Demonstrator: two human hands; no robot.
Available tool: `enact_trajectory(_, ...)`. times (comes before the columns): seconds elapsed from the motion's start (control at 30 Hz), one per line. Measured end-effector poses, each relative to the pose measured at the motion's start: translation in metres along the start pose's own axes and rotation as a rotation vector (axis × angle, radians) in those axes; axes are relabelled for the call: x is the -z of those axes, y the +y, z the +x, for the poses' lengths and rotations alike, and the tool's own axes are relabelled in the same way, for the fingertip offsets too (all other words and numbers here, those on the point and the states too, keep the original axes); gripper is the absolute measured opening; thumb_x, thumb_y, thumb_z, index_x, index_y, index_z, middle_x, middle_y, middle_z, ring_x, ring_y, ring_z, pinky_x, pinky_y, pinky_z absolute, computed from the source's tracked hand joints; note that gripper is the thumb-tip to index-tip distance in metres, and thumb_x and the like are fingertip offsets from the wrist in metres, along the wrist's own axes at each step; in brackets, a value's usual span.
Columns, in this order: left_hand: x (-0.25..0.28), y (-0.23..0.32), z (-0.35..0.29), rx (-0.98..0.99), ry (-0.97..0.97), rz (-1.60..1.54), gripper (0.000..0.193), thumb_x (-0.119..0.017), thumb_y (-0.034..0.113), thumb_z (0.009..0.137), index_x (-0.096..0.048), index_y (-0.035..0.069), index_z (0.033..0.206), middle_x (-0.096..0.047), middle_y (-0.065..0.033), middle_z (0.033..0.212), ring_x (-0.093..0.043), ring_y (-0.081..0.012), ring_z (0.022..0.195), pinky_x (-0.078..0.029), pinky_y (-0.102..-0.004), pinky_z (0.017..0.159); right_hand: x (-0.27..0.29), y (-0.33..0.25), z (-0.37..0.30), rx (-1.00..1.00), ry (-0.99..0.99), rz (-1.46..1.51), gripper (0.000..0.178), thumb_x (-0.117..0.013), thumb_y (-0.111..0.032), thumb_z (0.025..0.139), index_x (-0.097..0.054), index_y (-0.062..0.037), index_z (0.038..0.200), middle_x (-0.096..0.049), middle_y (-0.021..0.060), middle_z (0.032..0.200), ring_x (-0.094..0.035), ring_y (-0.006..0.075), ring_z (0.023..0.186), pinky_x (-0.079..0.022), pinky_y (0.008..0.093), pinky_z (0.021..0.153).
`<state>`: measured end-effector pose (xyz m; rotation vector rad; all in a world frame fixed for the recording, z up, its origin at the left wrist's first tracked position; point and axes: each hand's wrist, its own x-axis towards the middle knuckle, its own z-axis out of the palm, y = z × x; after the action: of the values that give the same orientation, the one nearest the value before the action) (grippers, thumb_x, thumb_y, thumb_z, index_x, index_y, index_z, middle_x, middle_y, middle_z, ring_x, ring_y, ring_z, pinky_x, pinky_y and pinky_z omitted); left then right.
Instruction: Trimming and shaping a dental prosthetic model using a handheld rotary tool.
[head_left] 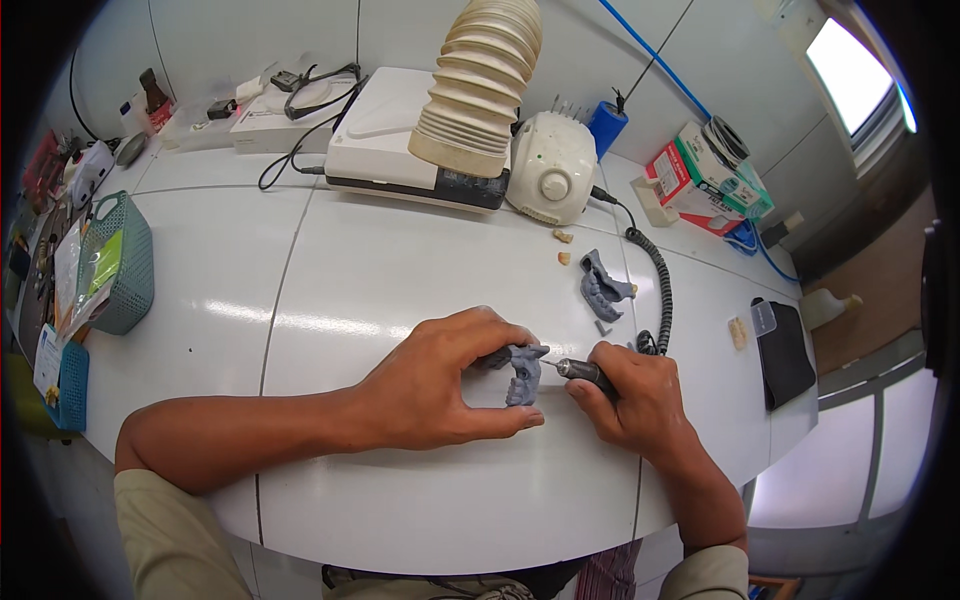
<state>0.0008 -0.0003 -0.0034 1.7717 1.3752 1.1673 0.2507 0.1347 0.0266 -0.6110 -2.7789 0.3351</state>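
Note:
My left hand point(440, 385) grips a small grey dental model point(524, 374) between thumb and fingers, just above the white table point(350, 280). My right hand point(640, 400) holds a slim rotary handpiece point(583, 372) like a pen. Its thin tip touches the right side of the grey model. A coiled black cable point(660, 290) runs from the handpiece back toward the white control box point(550, 168). A second grey dental model point(603, 286) lies on the table further back, with two small tan pieces point(564, 247) behind it.
A ribbed beige suction hose point(480, 85) hangs over a flat white device point(400, 145) at the back. A teal basket point(115, 262) stands at the left. Red and green boxes point(705, 180) sit at the back right, a black pouch point(785, 352) at the right edge.

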Motion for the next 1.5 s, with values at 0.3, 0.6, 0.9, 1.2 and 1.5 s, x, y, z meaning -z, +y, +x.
enact_trajectory(0.3, 0.0, -0.004, -0.004, 0.03, 0.014, 0.028, 0.063, -0.094, 0.037, 0.085, -0.07, 0.0, 0.13, -0.069, -0.0134, 0.112, -0.068, -0.0251, 0.098, -0.055, -0.036, 0.083, -0.007, 0.0, 0.004, 0.007, -0.012, 0.042, 0.034, -0.082, -0.034, 0.096, -0.064, -0.0065, 0.086, -0.067, 0.0114, 0.069, -0.062, 0.0304, 0.052, -0.047, 0.0418, 0.05)
enact_trajectory(0.6, -0.029, -0.017, 0.014, -0.116, 0.095, -0.088, 0.067, -0.091, 0.04, 0.079, -0.067, -0.003, 0.124, -0.064, -0.0166, 0.107, -0.063, -0.033, 0.098, -0.052, -0.0435, 0.09, -0.008, 0.025, -0.02, -0.001, 0.078, 0.061, 0.029, -0.06, -0.025, 0.107, -0.054, 0.0009, 0.093, -0.051, 0.0189, 0.068, -0.05, 0.0397, 0.059, -0.037, 0.047, 0.059)
enact_trajectory(0.9, -0.019, -0.022, 0.002, -0.025, 0.092, -0.069, 0.069, -0.089, 0.044, 0.079, -0.066, -0.003, 0.123, -0.064, -0.0155, 0.108, -0.061, -0.0325, 0.101, -0.049, -0.0437, 0.094, -0.023, 0.031, -0.013, -0.06, -0.016, 0.048, 0.029, -0.059, -0.025, 0.109, -0.058, 0.0033, 0.102, -0.055, 0.0211, 0.075, -0.052, 0.0413, 0.068, -0.036, 0.049, 0.066)
enact_trajectory(1.2, -0.028, -0.023, 0.012, -0.113, 0.101, -0.087, 0.067, -0.089, 0.045, 0.079, -0.068, -0.003, 0.122, -0.065, -0.0163, 0.106, -0.063, -0.0342, 0.1, -0.05, -0.0436, 0.095, -0.01, 0.025, -0.021, -0.121, 0.041, -0.07, 0.028, -0.062, -0.023, 0.107, -0.062, 0.0048, 0.108, -0.062, 0.023, 0.082, -0.056, 0.0435, 0.076, -0.041, 0.0483, 0.073)
enact_trajectory(1.5, 0.0, -0.005, -0.003, -0.057, 0.018, -0.003, 0.062, -0.093, 0.037, 0.086, -0.069, 0.001, 0.131, -0.069, -0.0133, 0.11, -0.068, -0.0254, 0.096, -0.054, -0.037, 0.083, -0.006, -0.001, 0.005, 0.0, 0.033, 0.044, 0.031, -0.082, -0.029, 0.093, -0.062, -0.0058, 0.087, -0.065, 0.0131, 0.07, -0.063, 0.0346, 0.058, -0.048, 0.0438, 0.055)
